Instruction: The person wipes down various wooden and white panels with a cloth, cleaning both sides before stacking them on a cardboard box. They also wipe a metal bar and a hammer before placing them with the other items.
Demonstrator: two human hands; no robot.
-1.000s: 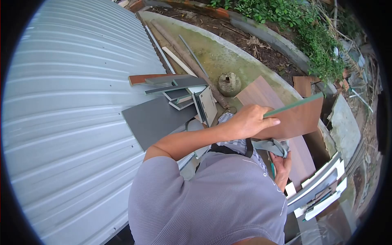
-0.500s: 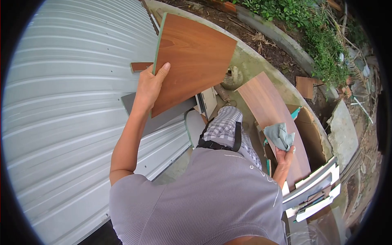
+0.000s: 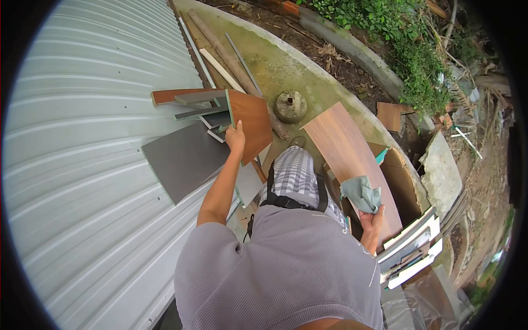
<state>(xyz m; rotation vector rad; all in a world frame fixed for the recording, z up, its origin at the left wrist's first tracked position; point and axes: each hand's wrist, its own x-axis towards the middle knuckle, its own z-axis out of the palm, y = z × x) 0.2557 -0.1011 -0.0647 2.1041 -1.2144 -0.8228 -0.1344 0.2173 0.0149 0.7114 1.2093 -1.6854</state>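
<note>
My left hand (image 3: pixel 235 137) grips the green-edged side of a reddish-brown wood panel (image 3: pixel 250 124), thumb on its face. The panel is at the ends of several stacked board offcuts (image 3: pixel 201 99), overlapping them in view. A wide dark grey board (image 3: pixel 184 159) leans against the corrugated wall just left of my forearm. In my right hand (image 3: pixel 372 220) is a crumpled grey-green cloth (image 3: pixel 362 193), fingers curled around its lower part. Behind the cloth stands a long brown wood-grain board (image 3: pixel 344 140), leaning over a cardboard box (image 3: pixel 404 176).
Corrugated metal sheeting (image 3: pixel 82 143) fills the left side. A round concrete block (image 3: pixel 290 106) sits on the mossy concrete floor, near a long pole (image 3: pixel 220 47). White-edged panels (image 3: pixel 412 250) are stacked at lower right. A low curb (image 3: pixel 363 55) borders soil and plants.
My left hand has lowered the reddish-brown panel away from me, towards the stacked offcuts. My right hand still holds the cloth, in much the same place beside me.
</note>
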